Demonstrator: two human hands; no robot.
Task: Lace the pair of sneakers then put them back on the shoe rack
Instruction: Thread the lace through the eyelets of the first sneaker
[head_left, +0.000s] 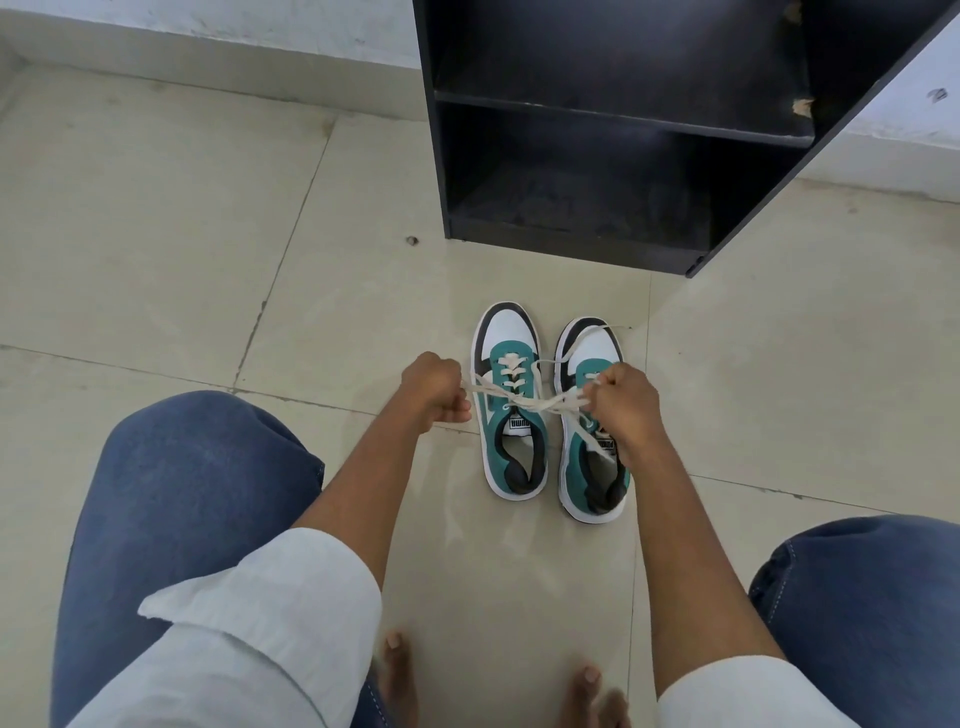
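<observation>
You're squatting on bare floor tiles (171, 218), open room to the left and right. The sneakers (511, 410) are sitting side by side just before the dark shoe rack (597, 140), a clear strip of tile between toes and the rack's bottom edge. Your left hand (434, 392) is fisting closed on one lace (519, 402) end; your right hand (623, 402) is clamping the other, pulling it taut across the left shoe's tongue.

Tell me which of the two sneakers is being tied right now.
The left teal-and-white sneaker: both hands pull its lace ends tight across it. The right sneaker has loose laces.
</observation>
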